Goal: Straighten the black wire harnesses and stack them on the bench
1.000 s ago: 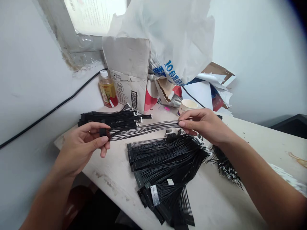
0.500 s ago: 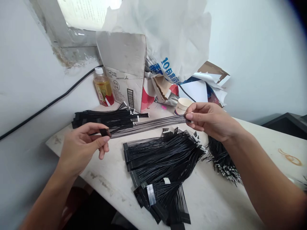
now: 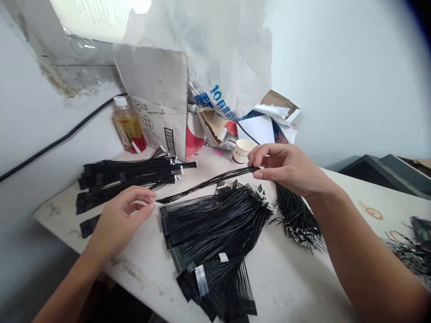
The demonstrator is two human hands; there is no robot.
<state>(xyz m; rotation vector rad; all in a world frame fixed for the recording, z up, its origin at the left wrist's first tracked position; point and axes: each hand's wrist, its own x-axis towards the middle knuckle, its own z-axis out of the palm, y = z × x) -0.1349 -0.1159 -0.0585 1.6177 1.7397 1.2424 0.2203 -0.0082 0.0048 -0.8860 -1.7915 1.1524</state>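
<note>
From the head view, your right hand (image 3: 286, 172) pinches one end of a black wire harness (image 3: 218, 176), which stretches above the counter (image 3: 286, 278) towards your left hand (image 3: 123, 213). Whether those curled left fingers grip its other end, I can't tell. A fanned harness pile (image 3: 215, 229) lies nearest you.

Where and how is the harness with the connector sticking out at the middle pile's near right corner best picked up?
Probably pinch its black connector at the exposed right edge, coming from the near right: that flat end sticks out from the pile, while its thin wires run back among others.
</note>
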